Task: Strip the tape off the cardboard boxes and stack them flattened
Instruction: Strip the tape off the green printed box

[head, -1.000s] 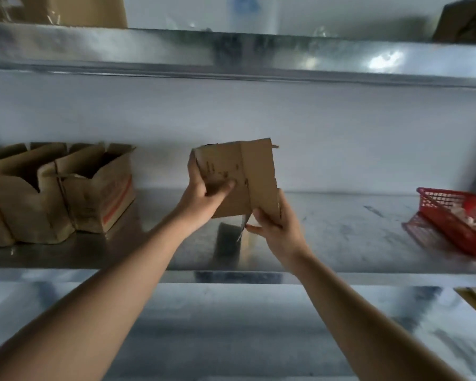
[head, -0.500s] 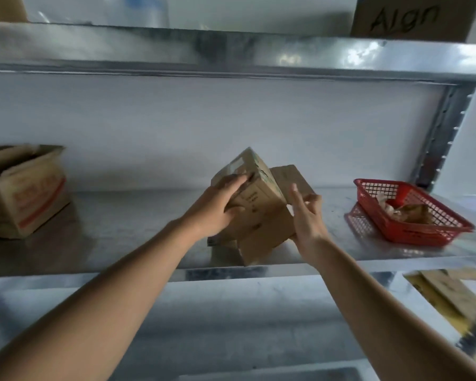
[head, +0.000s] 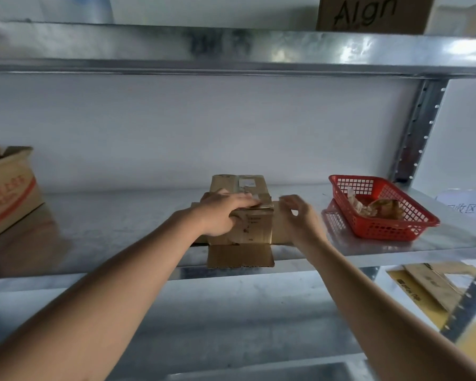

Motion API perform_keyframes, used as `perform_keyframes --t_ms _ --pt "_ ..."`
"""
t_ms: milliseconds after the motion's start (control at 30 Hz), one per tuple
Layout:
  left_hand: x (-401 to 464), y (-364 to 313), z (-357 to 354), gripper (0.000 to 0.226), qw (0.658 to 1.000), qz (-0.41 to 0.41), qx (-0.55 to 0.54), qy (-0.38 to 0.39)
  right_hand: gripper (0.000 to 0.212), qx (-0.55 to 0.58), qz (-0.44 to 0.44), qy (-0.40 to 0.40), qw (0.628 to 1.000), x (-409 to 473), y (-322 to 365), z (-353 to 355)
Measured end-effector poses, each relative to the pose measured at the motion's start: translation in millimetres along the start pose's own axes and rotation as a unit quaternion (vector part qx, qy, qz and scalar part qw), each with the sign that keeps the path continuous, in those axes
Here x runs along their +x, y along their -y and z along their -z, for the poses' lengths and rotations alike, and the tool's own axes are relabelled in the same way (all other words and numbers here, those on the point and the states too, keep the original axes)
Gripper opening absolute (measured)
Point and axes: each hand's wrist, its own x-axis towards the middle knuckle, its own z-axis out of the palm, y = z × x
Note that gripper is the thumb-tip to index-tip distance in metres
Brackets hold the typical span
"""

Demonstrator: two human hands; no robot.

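Both hands flank the small cardboard box [head: 248,215] on the metal shelf [head: 107,224]: left hand [head: 226,213] pressing flat on its top, right hand [head: 300,215] open, empty, just beside its right side.

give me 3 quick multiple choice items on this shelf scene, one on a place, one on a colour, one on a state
1. Where is the basket relative to the small box?
A. to its left
B. to its right
C. on the shelf above

2. What colour is the basket?
A. red
B. blue
C. green

3. What is the left hand doing?
A. hanging free
B. resting on the small box
C. holding the basket

Key: 1 B, it sits right of the box on the same shelf; 2 A, red mesh; 3 B, palm lies on the box top.
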Motion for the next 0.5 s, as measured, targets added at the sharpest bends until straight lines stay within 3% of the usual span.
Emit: perform_keyframes --t_ms 133,267,367,500 --pt "-1 2 1 0.071 1.000 0.015 0.007 -0.016 0.034 0.000 0.098 0.119 0.988 2 -3 -6" --pt "-3 9 0 0.070 0.999 0.016 -0.039 -0.020 0.055 -0.074 0.147 0.124 0.979 10 -7 -3" --pt "0 10 2 0.066 0.997 0.031 -0.065 -0.029 0.057 -0.047 0.138 0.147 0.978 18 -6 2" --pt "3 8 5 0.062 0.995 0.046 -0.085 -0.026 0.044 0.034 0.086 0.154 0.984 26 -6 5"
